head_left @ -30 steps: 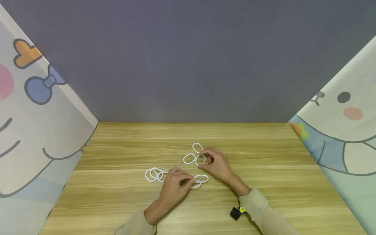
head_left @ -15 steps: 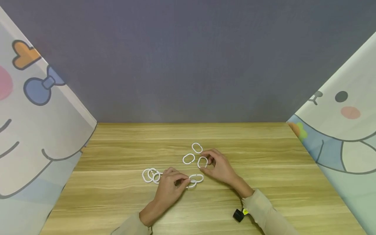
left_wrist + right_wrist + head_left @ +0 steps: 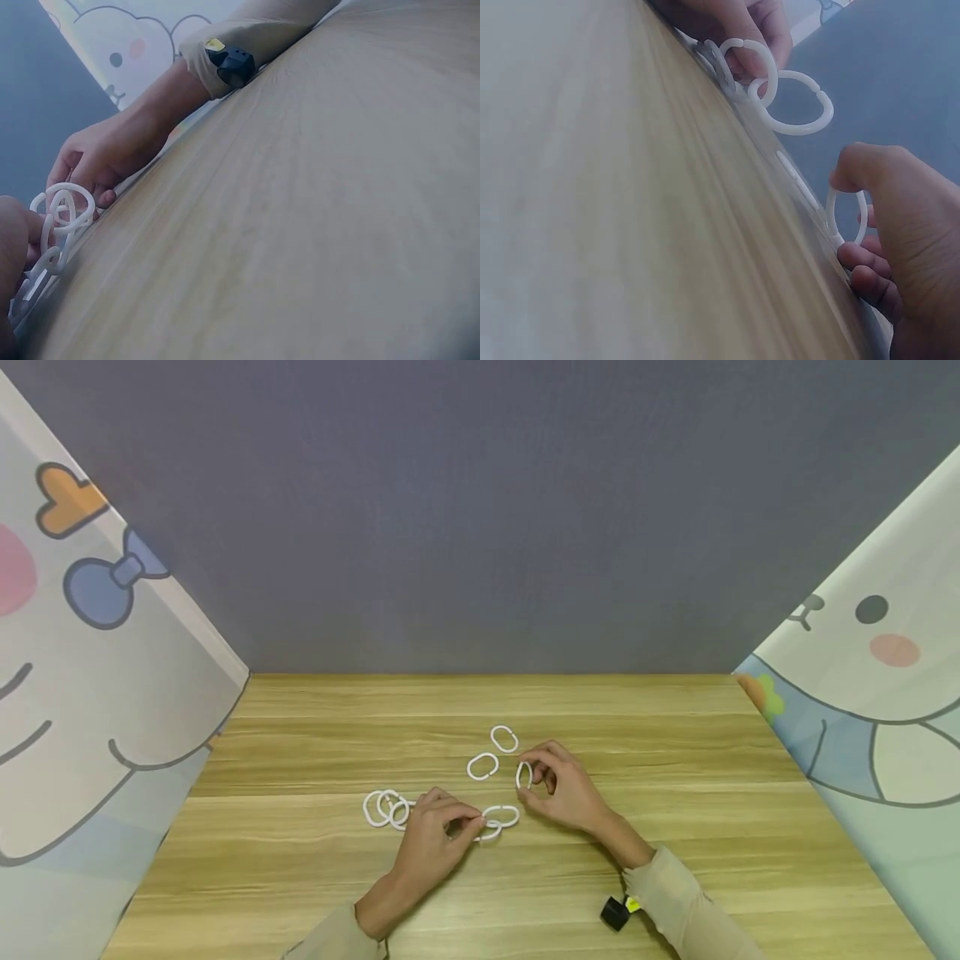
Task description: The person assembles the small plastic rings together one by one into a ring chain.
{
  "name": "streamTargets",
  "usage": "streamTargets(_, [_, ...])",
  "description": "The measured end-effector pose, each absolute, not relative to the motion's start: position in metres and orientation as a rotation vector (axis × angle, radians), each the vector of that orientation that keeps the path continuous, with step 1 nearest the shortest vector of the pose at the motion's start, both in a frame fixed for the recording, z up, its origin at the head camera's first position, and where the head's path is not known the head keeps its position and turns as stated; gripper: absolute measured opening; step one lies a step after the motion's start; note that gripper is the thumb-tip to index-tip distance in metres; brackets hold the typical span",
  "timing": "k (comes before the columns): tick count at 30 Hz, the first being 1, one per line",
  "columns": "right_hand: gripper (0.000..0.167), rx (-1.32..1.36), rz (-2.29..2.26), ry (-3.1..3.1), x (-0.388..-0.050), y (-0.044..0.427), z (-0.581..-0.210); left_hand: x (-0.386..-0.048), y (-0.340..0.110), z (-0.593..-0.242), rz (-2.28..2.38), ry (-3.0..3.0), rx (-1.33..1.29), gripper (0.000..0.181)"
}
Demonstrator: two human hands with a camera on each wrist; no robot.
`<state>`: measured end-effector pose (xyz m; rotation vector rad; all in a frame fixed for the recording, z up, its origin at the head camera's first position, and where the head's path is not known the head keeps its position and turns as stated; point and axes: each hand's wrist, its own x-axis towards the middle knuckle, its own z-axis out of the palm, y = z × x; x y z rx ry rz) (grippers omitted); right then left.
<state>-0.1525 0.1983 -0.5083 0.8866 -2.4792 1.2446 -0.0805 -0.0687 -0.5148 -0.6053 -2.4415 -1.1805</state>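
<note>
My left hand pinches a white plastic chain link between thumb and forefinger, low over the table. Its chain shows on both sides of the hand: a linked end piece to the right, and several overlapping links to the left. The hand hides the middle of the chain. Just right of it, my right hand pinches a separate white oval link between thumb and fingers, standing on edge. In the right wrist view, the end piece is tilted up and shows a small gap in its side.
Two loose white links, a nearer one and a farther one, lie beyond the hands on the wooden table. A grey panel stands behind. Cartoon-printed panels flank both sides. A black wrist camera hangs at the right cuff.
The right hand has moved slightly right and toward me, taking its link off the table and turning it on edge. The left hand and chain shifted slightly left, then stayed.
</note>
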Motion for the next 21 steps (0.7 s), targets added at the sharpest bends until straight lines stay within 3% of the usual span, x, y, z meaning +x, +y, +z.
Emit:
streamTargets(11, [0.042,0.846,1.297,-2.498,-0.147,0.203,-0.507,-0.080,-0.068,-0.514,-1.188,-2.451,-0.599,0.011])
streamTargets(21, [0.044,0.941,1.788,-2.311,-0.133,0.207,-0.502,-0.082,-0.069,-0.515,-1.202,-2.443,-0.599,0.012])
